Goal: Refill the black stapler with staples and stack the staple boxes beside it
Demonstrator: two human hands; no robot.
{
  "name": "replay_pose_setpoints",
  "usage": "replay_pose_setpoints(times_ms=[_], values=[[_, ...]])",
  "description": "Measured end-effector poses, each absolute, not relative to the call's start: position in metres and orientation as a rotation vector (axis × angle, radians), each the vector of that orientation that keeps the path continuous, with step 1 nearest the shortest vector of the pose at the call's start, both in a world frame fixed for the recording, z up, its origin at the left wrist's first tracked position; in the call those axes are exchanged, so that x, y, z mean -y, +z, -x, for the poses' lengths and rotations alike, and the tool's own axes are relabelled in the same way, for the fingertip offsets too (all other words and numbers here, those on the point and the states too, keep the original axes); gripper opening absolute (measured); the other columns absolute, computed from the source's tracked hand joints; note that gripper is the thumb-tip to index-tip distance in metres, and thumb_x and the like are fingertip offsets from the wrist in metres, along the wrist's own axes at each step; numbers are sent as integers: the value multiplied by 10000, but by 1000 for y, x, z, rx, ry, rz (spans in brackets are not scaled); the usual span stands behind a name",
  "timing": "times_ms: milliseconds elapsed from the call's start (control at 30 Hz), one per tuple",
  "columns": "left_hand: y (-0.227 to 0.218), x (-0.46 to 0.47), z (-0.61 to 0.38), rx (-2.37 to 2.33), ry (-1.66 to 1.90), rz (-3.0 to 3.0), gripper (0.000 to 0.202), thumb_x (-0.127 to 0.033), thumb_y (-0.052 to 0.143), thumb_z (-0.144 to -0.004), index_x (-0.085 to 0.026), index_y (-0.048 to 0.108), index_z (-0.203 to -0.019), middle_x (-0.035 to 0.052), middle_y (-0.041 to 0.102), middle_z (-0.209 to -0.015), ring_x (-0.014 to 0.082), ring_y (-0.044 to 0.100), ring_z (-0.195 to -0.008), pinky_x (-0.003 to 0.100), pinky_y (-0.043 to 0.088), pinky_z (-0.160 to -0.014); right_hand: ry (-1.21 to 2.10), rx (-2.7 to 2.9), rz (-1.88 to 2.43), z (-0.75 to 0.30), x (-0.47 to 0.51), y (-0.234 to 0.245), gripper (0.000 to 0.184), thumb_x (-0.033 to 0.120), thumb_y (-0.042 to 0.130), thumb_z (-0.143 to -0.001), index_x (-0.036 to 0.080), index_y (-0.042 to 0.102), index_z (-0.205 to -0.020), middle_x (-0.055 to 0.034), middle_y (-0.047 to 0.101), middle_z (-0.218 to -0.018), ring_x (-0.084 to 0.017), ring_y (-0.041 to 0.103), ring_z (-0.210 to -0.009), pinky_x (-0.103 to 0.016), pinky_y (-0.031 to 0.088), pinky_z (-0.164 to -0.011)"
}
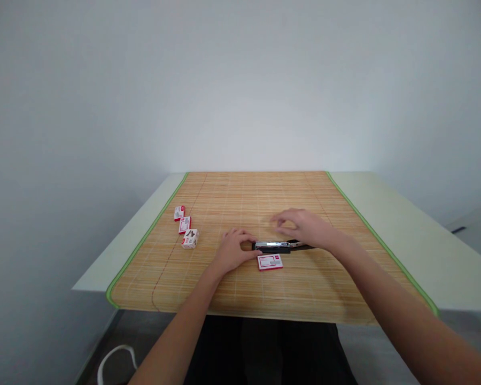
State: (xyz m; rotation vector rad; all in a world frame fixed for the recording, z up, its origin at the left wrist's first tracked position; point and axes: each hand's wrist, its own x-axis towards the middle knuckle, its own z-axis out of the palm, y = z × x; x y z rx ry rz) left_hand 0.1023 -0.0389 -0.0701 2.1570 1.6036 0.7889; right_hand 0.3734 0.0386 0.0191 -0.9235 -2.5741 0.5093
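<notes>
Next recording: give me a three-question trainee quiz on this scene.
1. True or false: the left hand is at the stapler's end.
2. How many small boxes lie on the mat?
3. The box nearest the stapler lies: A) by the wall; B) just nearer the person; C) off the mat.
Key: 1 true; 2 four; 3 B.

Left forearm enters from 7 o'clock; left hand point(233, 250) palm down, fingers arched, thumb toward 3 o'clock. Right forearm from 5 o'clock; right hand point(304, 227) raised, fingers loosely spread toward 9 o'clock.
</notes>
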Motion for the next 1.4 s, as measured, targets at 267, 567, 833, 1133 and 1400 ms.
replay_pose_setpoints(times_ms=[267, 567, 833, 1133, 1400], values=[[-71, 40, -103, -1580, 817, -2139, 337, -589, 775, -807, -336, 787, -1030, 0, 710, -1101, 247, 576, -1072, 404, 383, -975, 1190, 1298, 1279, -441, 30, -47, 536, 556, 746, -862, 281, 635, -1308, -96, 691, -1277, -285, 680, -1140, -486, 551, -1028], [-69, 40, -103, -1582, 791, -2124, 352, -588, 776, -804, -312, 794, -1022, 15, 721, -1122, 261, 581, -1104, 415, 389, -995, 1144, 1402, 964, -398, 28, -49, 435, 505, 745, -885, 255, 699, -1238, -80, 717, -1239, -272, 652, -1187, -497, 468, -1128], [-71, 39, -103, -1558, 817, -2150, 342, -592, 763, -815, -329, 792, -1033, 7, 721, -1119, 256, 579, -1089, 412, 379, -986, 713, 2406, 776, -346, 1, -9, 215, 385, 691, -948, 254, 749, -1109, -55, 716, -1053, -228, 662, -975, -346, 519, -887], [-68, 41, -105, -1588, 780, -2127, 346, -594, 763, -808, -317, 785, -1014, 17, 718, -1082, 261, 573, -1083, 407, 383, -984, 700, 2581, 724, -334, -5, -17, 228, 311, 685, -939, 236, 735, -1149, -65, 722, -1071, -235, 656, -995, -339, 497, -892], [-59, 47, -105, -1565, 861, -2094, 459, -511, 784, -818, -305, 714, -1222, 34, 696, -1144, 260, 580, -1128, 402, 411, -1011, 934, 2371, 945, -359, 9, -16, 317, 325, 622, -931, 249, 730, -1219, -49, 755, -1150, -263, 687, -1023, -387, 525, -925]])
